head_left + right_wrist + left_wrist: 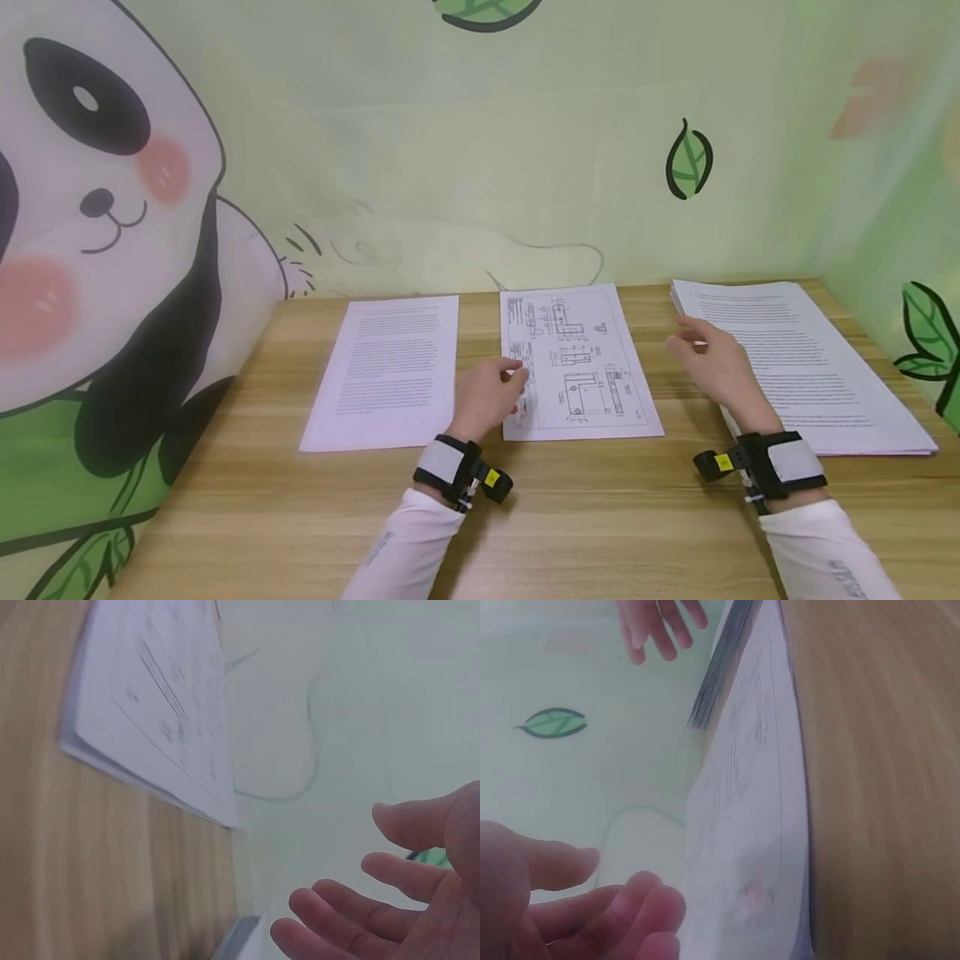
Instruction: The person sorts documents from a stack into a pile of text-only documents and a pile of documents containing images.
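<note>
Pale green backdrop, printed w/ a panda etc., is seen behind the wooden surface. On the R side a text stack is laid; in the ctr, a thin dwg pile, covered w/ tech. line dwgs; at L, a text sheet, separated from the pile by a narrow gap. Left hand is held over the pile's L edge, fingers loosely bent, thumb apart, nothing gripped; contact w/ paper can't be told. Right hand is held by the stack's L edge, fingers slightly bent & spread, nothing gripped. Wrist cams are strapped on both arms.
</note>
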Demonstrator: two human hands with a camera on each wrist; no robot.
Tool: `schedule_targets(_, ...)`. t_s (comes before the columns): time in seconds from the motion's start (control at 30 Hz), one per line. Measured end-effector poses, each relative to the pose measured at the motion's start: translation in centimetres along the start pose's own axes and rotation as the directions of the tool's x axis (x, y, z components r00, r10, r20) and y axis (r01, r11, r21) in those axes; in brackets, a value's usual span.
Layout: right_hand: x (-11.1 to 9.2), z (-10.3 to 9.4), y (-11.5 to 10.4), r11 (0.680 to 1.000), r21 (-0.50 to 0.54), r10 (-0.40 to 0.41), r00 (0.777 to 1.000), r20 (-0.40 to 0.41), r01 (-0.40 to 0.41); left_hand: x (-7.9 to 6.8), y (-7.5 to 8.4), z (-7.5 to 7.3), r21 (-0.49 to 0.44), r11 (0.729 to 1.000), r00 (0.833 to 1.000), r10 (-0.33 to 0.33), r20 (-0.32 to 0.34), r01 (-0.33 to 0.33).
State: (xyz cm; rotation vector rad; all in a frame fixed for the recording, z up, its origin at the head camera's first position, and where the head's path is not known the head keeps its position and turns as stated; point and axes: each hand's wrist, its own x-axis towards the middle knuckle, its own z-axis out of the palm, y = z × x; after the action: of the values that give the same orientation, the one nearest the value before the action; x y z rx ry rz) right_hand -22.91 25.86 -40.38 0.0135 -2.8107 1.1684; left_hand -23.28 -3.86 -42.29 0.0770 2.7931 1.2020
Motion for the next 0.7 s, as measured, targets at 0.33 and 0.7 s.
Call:
schedule_targets(0.33,0.3,-3.9,2.4,0.999,-0.031,0.023,1.000,-0.001,-0.023,0.3,3.4,2.5,0.015,0.984,0.983,0.180,-0.031,-0.180)
schedule_targets(0.7,-0.4,-8.2,7.8,0.977,-0.117,0.183,0.983,0.027,-0.179,-0.2,6.8,6.2,-0.003,0.954,0.952,0.298,0.071,-0.299)
